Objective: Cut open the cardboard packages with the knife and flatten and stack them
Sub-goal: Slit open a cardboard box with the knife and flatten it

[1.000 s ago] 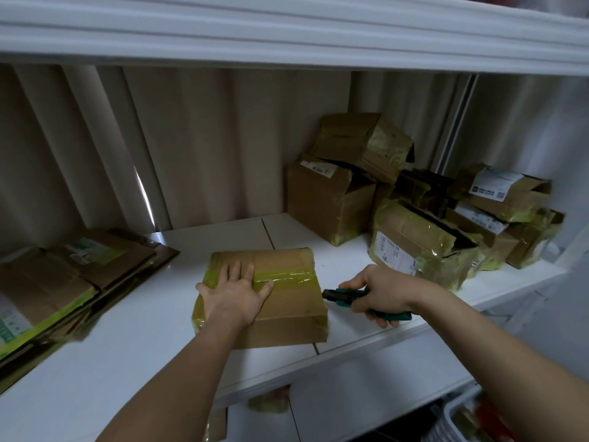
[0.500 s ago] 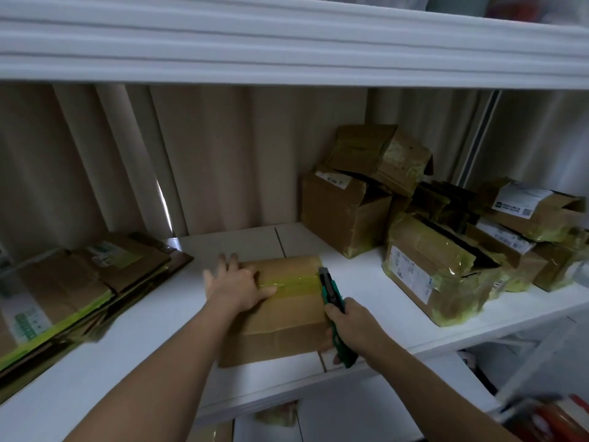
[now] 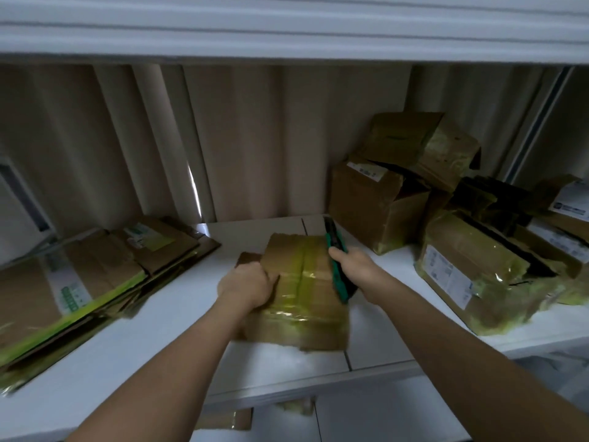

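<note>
Both hands are working on the taped cardboard box (image 3: 302, 288), which is sitting near the front edge of the white shelf (image 3: 105, 355), about midway along it. The left hand (image 3: 245, 287) is curling its fingers over the box's left side, gripping the cardboard where a brown flap is sticking out beyond the knuckles. The right hand (image 3: 352, 266) is clamping round the green utility knife (image 3: 334, 250), holding it along the box's right edge with the tip pointing toward the back of the shelf. Whether the blade is touching the cardboard is hard to tell, as the picture is blurring here. Yellowish tape is running across the top of the box in wide bands, and its near edge is looking ragged.

Over at the left end of the shelf, a stack of flattened cardboard (image 3: 86, 282) is lying flat, with a green-edged sheet near the top and a white label showing. At the right end, a heap of uncut packages (image 3: 446, 224) is crowding the back corner: one brown box (image 3: 376, 205) is standing with a tilted box (image 3: 420, 148) resting on top of it, and a tape-wrapped package (image 3: 471, 275) with a printed white label is sitting nearer the front edge. Behind the shelf, beige curtain (image 3: 255, 138) folds are hanging, and a white upper shelf edge (image 3: 287, 27) is crossing the top
</note>
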